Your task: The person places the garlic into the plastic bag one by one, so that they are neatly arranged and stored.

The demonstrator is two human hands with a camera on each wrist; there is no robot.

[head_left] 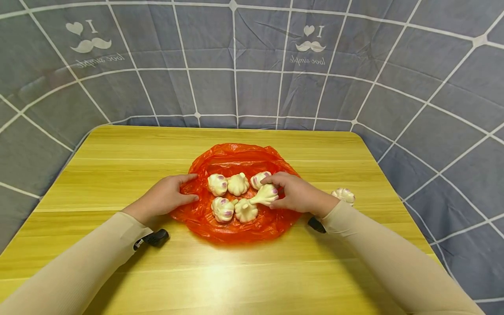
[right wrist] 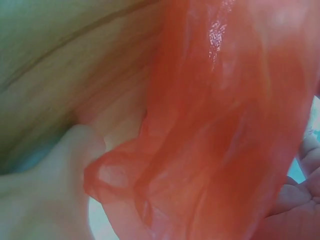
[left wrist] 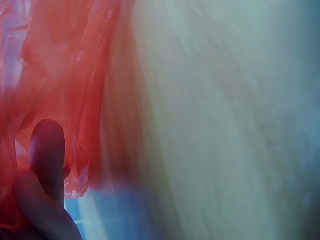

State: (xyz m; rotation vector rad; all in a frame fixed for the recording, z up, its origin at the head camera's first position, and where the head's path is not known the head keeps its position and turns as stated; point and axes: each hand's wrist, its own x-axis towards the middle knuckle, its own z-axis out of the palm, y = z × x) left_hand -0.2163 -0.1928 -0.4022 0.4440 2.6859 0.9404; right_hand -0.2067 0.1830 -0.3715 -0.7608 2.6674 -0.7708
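A crinkled red plastic bag (head_left: 236, 234) lies spread on the table with several garlic bulbs (head_left: 238, 184) grouped on it. My left hand (head_left: 167, 194) holds the bag's left edge, thumb and forefinger apart in the head view. Red film (left wrist: 65, 60) surrounds its fingers in the left wrist view. At the bag's right side, my right hand (head_left: 295, 192) has thumb and forefinger around a garlic bulb (head_left: 265, 195) whose stem points left. In the right wrist view, red film (right wrist: 215, 125) hangs between thumb and fingers and hides that bulb.
Another garlic bulb (head_left: 343, 195) lies on the wooden table (head_left: 130, 153) beyond my right wrist, off the bag. Dark straps (head_left: 157, 238) sit at both wrists. A grey curtain with white lines (head_left: 212, 92) hangs behind the table and along its sides.
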